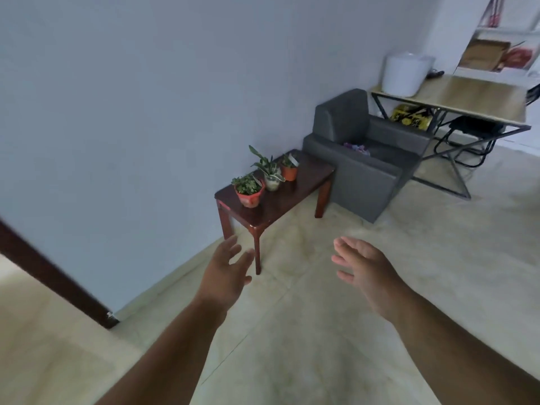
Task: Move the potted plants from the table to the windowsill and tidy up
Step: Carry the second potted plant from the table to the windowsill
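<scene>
A low dark red wooden table (pixel 309 176) stands against the wall ahead of me. Three potted plants sit on it in a row: a bushy one in a red pot (pixel 249 192) nearest me, a long-leaved one in a clear pot (pixel 271 178) in the middle, and a small one in an orange pot (pixel 289 170) farthest. My left hand (pixel 226 270) and my right hand (pixel 363 268) are stretched out in front of me over the floor, short of the table, fingers apart, holding nothing. No windowsill is in view.
A grey armchair (pixel 365 159) stands right behind the table. Farther right is a light wooden desk (pixel 479 100) with black metal legs and a white bucket (pixel 404 73) on it. A dark door frame (pixel 55 276) runs along the left. Tiled floor lies between me and the table.
</scene>
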`<act>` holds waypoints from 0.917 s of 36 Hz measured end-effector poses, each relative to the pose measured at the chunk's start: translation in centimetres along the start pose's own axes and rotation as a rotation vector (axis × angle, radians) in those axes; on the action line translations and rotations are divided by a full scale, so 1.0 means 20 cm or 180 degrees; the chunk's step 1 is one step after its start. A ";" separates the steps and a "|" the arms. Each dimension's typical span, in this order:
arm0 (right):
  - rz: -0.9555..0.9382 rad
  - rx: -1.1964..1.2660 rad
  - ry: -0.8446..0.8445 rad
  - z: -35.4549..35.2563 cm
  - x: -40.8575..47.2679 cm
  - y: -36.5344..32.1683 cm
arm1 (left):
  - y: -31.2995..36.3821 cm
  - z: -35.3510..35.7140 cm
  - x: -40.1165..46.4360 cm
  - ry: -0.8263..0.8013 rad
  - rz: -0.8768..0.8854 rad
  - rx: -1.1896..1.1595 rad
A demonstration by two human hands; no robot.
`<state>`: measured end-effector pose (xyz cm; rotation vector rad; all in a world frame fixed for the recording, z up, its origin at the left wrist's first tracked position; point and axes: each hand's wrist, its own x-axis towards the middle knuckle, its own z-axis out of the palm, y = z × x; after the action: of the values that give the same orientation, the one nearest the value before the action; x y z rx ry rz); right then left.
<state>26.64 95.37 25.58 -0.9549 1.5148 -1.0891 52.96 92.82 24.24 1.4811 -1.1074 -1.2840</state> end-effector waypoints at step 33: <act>0.0315 -0.0205 -0.0409 -0.93 2.35 -0.38 | 0.38 1.55 1.90 0.0146 -0.0540 -0.0047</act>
<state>-0.23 52.03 21.96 -0.9652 1.4830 -0.8966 24.46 52.41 19.76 1.6133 -0.9571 -1.3634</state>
